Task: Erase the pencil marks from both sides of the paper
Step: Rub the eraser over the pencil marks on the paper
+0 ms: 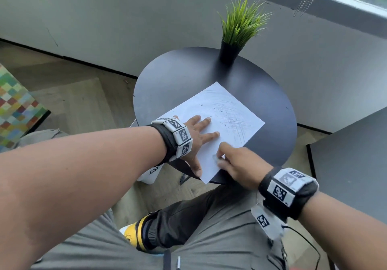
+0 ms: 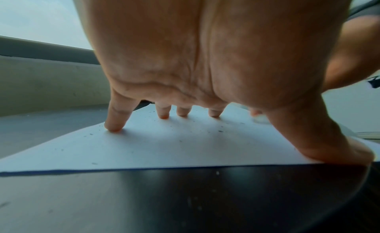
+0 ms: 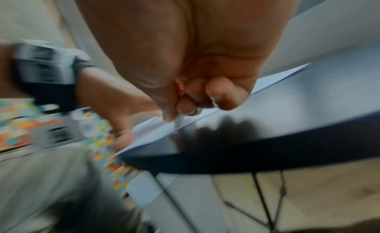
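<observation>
A white sheet of paper (image 1: 219, 121) lies on a round black table (image 1: 272, 102), with grey pencil scribbles across its far right half and dark eraser crumbs scattered about. My left hand (image 1: 199, 135) lies flat on the sheet's left side, its fingers spread and pressing the paper (image 2: 164, 143) down. My right hand (image 1: 232, 161) pinches a small white eraser (image 1: 216, 157) against the paper's near edge. In the blurred right wrist view the eraser (image 3: 180, 121) pokes out below my curled fingers onto the sheet.
A black pot of green artificial grass (image 1: 230, 48) stands at the table's far edge. A grey tabletop (image 1: 351, 158) is to the right, a colourful checkered seat (image 1: 16, 104) to the left. My knees sit under the near rim.
</observation>
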Demonstrator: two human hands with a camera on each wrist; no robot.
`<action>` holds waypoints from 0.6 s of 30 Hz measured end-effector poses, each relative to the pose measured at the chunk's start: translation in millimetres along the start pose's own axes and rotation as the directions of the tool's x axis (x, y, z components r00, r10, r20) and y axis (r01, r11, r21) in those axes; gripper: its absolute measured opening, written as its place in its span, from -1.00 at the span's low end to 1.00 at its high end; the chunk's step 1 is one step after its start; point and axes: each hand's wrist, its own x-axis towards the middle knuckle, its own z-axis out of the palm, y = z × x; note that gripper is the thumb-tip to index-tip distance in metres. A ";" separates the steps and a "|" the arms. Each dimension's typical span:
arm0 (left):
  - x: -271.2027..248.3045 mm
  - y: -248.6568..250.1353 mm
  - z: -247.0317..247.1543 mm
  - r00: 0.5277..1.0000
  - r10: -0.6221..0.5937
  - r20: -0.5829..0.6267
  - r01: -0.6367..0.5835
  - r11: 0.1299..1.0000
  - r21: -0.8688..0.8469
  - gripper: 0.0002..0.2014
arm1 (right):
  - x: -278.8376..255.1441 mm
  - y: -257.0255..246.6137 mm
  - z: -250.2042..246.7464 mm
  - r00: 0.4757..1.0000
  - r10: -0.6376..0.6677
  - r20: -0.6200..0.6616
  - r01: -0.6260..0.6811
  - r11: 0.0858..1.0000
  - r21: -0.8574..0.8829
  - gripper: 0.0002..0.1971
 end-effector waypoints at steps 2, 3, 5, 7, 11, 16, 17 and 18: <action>1.0 1.6 -1.8 1.000 0.002 -0.009 -0.002 1.000 0.011 0.34 | -9.6 -9.4 6.8 0.988 -0.091 0.124 0.094 0.995 -0.019 -0.84; 0.9 2.6 -3.5 1.000 0.001 -0.003 -0.001 1.000 0.012 0.33 | -5.8 -2.2 1.3 0.995 -0.055 0.085 0.057 0.998 -0.021 -0.84; -0.3 3.8 -6.7 1.000 0.000 0.006 0.000 1.000 0.011 0.32 | 7.9 21.8 -15.7 0.983 0.154 -0.104 -0.150 0.988 0.040 -0.83; -1.6 4.5 -7.6 1.000 0.001 0.019 -0.001 1.000 0.007 0.31 | 8.4 30.1 -18.2 0.948 0.251 -0.198 -0.234 0.966 0.106 -0.82; -2.5 6.3 -10.9 0.999 -0.004 0.038 0.003 1.000 0.020 0.32 | -13.5 -6.3 10.7 0.997 -0.026 0.069 0.027 1.000 -0.004 -0.84; -4.4 8.2 -17.0 0.999 -0.002 0.052 0.002 1.000 -0.001 0.30 | 5.1 23.4 -14.6 0.963 0.222 -0.149 -0.213 0.974 0.076 -0.84; -5.4 9.1 -16.9 0.999 -0.005 0.050 0.005 1.000 -0.008 0.30 | 4.0 22.9 -14.0 0.962 0.223 -0.156 -0.214 0.974 0.072 -0.83; -6.1 9.8 -16.0 0.999 -0.010 0.042 0.011 1.000 -0.010 0.28 | 1.2 17.9 -9.7 0.975 0.178 -0.133 -0.175 0.984 0.038 -0.84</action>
